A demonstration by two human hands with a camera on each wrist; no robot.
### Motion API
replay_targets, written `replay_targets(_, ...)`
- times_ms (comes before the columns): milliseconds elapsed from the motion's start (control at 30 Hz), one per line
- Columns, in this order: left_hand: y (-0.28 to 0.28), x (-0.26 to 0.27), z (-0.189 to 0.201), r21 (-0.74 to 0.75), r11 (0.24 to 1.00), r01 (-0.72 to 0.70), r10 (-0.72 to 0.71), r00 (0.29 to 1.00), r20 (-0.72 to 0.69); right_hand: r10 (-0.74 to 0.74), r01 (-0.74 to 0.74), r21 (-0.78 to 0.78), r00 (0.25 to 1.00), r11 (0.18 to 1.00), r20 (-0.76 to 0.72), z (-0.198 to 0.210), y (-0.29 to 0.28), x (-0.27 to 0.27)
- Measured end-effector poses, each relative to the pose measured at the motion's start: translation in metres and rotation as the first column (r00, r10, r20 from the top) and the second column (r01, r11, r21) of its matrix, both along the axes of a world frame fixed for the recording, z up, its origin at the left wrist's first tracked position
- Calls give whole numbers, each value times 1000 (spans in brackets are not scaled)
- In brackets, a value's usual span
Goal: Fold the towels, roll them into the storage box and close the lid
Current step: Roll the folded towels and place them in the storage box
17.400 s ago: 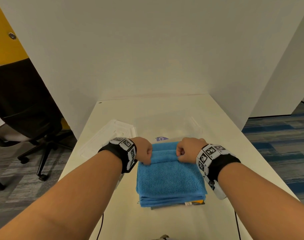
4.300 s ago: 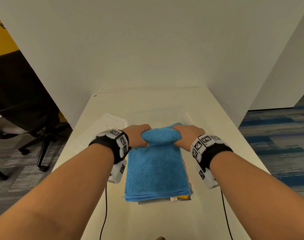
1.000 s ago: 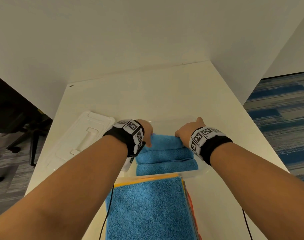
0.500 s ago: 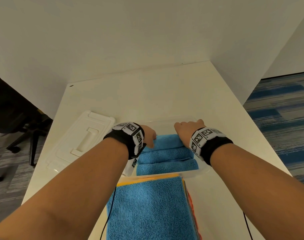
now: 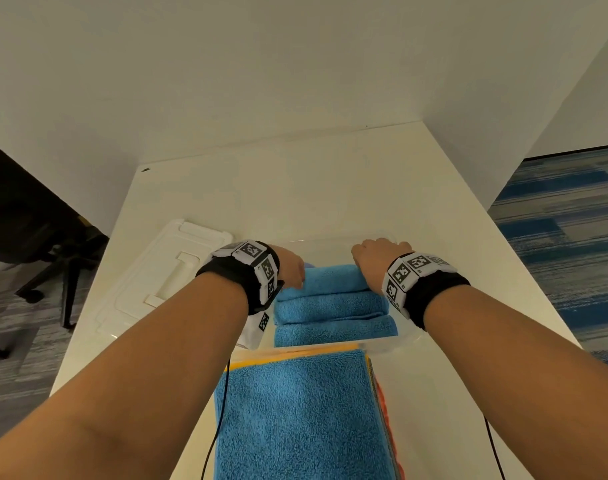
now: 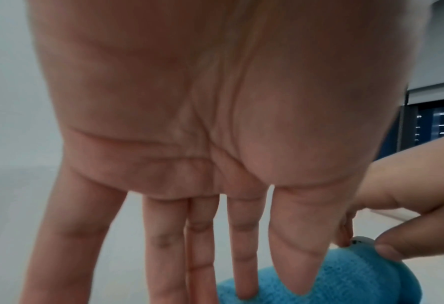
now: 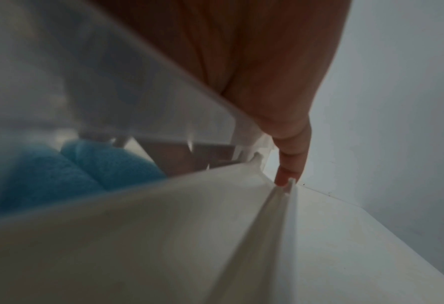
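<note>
Two hands are set at the ends of the farthest rolled towel (image 5: 332,277) inside the clear storage box (image 5: 404,341). The left hand (image 5: 290,268) is held flat, its straight fingers (image 6: 244,257) pressed on the roll's end. The right hand (image 5: 373,261) is pressed to the other end, fingers pointing down; their lie beyond that cannot be told. Two more blue rolls (image 5: 333,320) are packed nearer. Left of the box, the white lid (image 5: 164,275) is laid on the table (image 5: 330,188); a stack of flat towels (image 5: 295,417) is set in front.
</note>
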State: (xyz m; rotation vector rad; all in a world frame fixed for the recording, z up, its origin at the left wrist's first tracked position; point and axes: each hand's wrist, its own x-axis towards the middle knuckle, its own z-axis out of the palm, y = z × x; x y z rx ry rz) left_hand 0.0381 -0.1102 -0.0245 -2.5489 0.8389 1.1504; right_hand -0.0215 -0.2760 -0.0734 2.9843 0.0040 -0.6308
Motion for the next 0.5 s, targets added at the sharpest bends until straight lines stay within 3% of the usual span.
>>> replay_targets(233,6,-1,0,6,1000,-29,29,998,-58,38,-43,-53,996,998,-86,-2,-2,4)
replay_targets(500,23,-6,21,-173,944,-280,280,960,-20,-29,29,-22,999,999,20,19,0,-2)
